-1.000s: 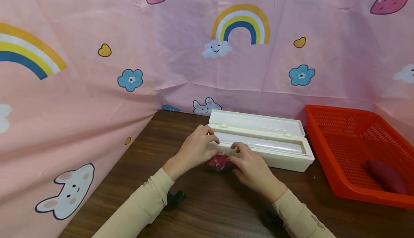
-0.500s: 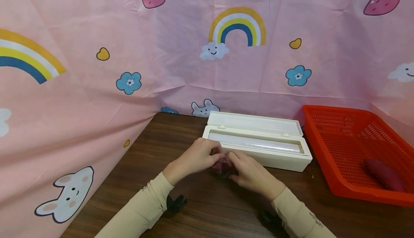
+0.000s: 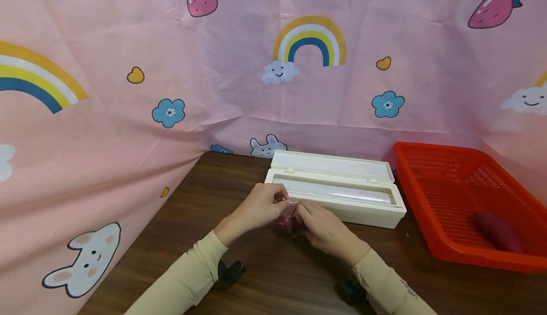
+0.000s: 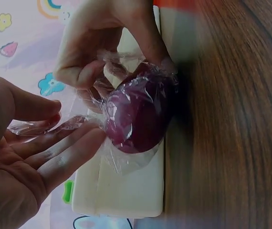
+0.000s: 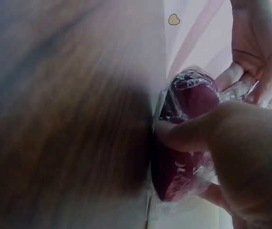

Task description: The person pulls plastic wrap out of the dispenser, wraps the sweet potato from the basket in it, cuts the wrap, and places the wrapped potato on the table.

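A purple-red sweet potato [image 4: 138,119] is loosely wrapped in clear cling film [image 4: 121,164], just in front of the long white box. My left hand [image 3: 258,205] pinches a gathered end of the film between thumb and fingertips, pulled out from the sweet potato's side. From the other side my right hand [image 3: 326,227] grips the wrapped sweet potato, its thumb [image 5: 181,136] laid across the film and its fingers bunching film at the top. In the head view the hands cover much of the sweet potato.
Behind the hands stands the open white box [image 3: 372,216], its lid tipped back and a cling film roll [image 3: 333,190] inside. A red plastic basket [image 3: 431,229] on the right holds another purple sweet potato [image 3: 497,232]. A patterned pink cloth [image 3: 239,82] hangs around the brown table [image 3: 273,286].
Both hands have come down closer together around the sweet potato, then spread slightly, with film showing between the fingertips. The head view has shifted a little.
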The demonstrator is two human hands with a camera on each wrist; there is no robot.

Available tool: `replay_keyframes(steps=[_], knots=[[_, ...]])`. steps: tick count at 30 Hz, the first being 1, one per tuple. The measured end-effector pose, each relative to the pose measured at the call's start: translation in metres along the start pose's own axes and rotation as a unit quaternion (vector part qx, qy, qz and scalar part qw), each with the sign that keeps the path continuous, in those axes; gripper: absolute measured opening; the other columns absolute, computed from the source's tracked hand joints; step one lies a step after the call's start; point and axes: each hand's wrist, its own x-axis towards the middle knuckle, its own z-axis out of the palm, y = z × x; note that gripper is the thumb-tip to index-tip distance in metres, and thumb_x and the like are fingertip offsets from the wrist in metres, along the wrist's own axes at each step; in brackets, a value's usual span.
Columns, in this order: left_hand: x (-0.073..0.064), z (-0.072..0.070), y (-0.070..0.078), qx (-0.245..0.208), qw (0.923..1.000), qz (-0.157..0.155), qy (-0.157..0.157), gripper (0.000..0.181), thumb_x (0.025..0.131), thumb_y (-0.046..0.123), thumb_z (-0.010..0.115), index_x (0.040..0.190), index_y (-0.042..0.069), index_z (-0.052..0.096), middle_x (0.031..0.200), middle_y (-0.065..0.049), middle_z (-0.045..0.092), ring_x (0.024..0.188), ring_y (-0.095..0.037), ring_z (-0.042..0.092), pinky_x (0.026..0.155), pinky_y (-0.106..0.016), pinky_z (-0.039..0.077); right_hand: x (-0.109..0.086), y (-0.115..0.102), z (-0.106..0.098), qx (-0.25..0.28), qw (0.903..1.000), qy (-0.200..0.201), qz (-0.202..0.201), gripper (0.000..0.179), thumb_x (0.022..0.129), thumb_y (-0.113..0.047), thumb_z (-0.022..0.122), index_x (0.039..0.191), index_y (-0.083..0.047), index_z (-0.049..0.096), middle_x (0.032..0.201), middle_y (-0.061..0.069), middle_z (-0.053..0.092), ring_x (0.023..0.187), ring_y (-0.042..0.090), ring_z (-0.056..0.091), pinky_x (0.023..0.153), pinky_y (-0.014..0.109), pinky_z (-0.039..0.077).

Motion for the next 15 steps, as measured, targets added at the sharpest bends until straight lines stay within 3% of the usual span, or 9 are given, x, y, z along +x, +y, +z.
replay_keyframes(steps=[3,10,13,15], knots=[[-0.002,0.003,-0.001,-0.013,0.9999,-0.004,-0.002,0.007,0.091,0.012,0.072,0.085,0.009,0.071,0.065,0.005,0.064,0.059,-0.004,0.053,0.057,-0.021,0.046,-0.004,-0.003,-0.005,0.020,0.9996,-0.019,0.012,0.041,0.076,-0.007,0.085,0.096,-0.014,0.049,0.090,-0.004,0.051,0.079,0.009,0.047,0.066,0.026,0.045],[-0.003,0.007,0.007,-0.050,0.9976,0.006,-0.048,0.007,0.094,0.016,0.070,0.087,0.013,0.071,0.073,0.003,0.070,0.061,-0.003,0.059,0.058,-0.023,0.049,-0.028,-0.010,-0.031,0.112,0.9916,-0.037,0.055,0.051,0.075,-0.013,0.088,0.108,-0.011,0.049,0.085,-0.007,0.060,0.073,0.003,0.054,0.066,0.021,0.048],[-0.004,0.007,0.011,-0.046,0.9971,0.028,-0.055,0.007,0.094,0.017,0.071,0.088,0.016,0.072,0.074,0.007,0.067,0.063,-0.002,0.056,0.060,-0.022,0.048,-0.038,-0.011,-0.036,0.149,0.9857,-0.042,0.067,0.074,0.075,-0.010,0.087,0.134,-0.006,0.043,0.086,-0.007,0.067,0.067,0.000,0.052,0.061,0.017,0.045],[-0.007,0.006,0.015,-0.044,0.9964,0.045,-0.058,0.007,0.095,0.017,0.071,0.088,0.017,0.072,0.074,0.008,0.066,0.063,-0.003,0.055,0.060,-0.022,0.048,-0.040,-0.012,-0.038,0.169,0.9816,-0.049,0.074,0.095,0.076,-0.009,0.086,0.152,-0.005,0.029,0.088,-0.007,0.071,0.065,-0.002,0.050,0.061,0.015,0.043]])
